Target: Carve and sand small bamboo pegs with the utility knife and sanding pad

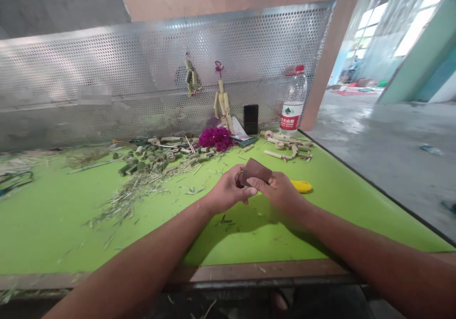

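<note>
Forearms outstretched; left grip, right grip closed on brown pad; bottle label reads SPRING.

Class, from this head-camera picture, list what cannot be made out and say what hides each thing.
Head view:
Part of the brown block: hidden by the left hand and right hand.
End of the yellow object: hidden behind the right hand.
Patch on the perforated metal panel: blurred.
Left end of the green table top: cut off by the picture's edge.
</note>
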Tool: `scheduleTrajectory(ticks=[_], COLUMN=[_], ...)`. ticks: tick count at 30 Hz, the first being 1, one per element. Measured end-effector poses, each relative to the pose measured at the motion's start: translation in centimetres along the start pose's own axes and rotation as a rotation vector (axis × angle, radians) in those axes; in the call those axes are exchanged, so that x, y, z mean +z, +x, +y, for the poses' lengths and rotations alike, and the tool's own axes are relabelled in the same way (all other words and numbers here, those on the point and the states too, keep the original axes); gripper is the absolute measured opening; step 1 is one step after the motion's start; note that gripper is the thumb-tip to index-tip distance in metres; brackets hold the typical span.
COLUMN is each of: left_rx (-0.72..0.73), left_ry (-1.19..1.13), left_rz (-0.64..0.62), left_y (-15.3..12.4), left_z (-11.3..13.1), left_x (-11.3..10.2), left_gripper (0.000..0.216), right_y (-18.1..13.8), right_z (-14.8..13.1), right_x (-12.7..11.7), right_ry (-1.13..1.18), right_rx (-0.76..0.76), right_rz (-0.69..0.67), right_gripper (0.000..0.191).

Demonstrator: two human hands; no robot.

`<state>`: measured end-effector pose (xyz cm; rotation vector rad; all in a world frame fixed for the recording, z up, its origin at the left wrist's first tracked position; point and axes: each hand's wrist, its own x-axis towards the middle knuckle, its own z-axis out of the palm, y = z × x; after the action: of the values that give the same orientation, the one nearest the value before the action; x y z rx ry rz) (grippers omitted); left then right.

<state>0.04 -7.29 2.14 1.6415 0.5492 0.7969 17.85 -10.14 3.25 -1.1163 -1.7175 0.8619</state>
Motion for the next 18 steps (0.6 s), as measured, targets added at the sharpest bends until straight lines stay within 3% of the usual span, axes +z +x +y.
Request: scheduleTrajectory(ticks=[4, 7, 12, 16, 18], left_rx=[-0.01, 0.012, 0.018, 0.049, 0.056], left_ry=[-0.022, -0.026, -0.054, -0.047, -0.059], left_rz=[0.003, 0.003, 0.001, 0.005, 0.019], left_y=[0.07, 0.14, 0.15, 0.14, 0.18], left_z=[-0.13, -0.3, -0.29, -0.23, -0.25], left_x=[0.06, 0.07, 0.15, 0.25, 0.28], left_gripper=[0.062, 0.06, 0.056, 0.054, 0.054], right_y=[0.11, 0.07, 0.12, 0.11, 0.14], right_z=[0.05, -0.03, -0.12, -0.06, -0.08], right_x=[0.02, 0.05, -0.01, 0.13, 0.15], right_ry=[-0.049, 0.002, -0.042, 0.056, -0.008], right_rx=[0.016, 0.011, 0.004, -0.022, -0.018], right_rz=[0.108, 0.011, 0.126, 0.012, 0.081], right_gripper=[0.034, 0.033, 0.033, 0.032, 0.032])
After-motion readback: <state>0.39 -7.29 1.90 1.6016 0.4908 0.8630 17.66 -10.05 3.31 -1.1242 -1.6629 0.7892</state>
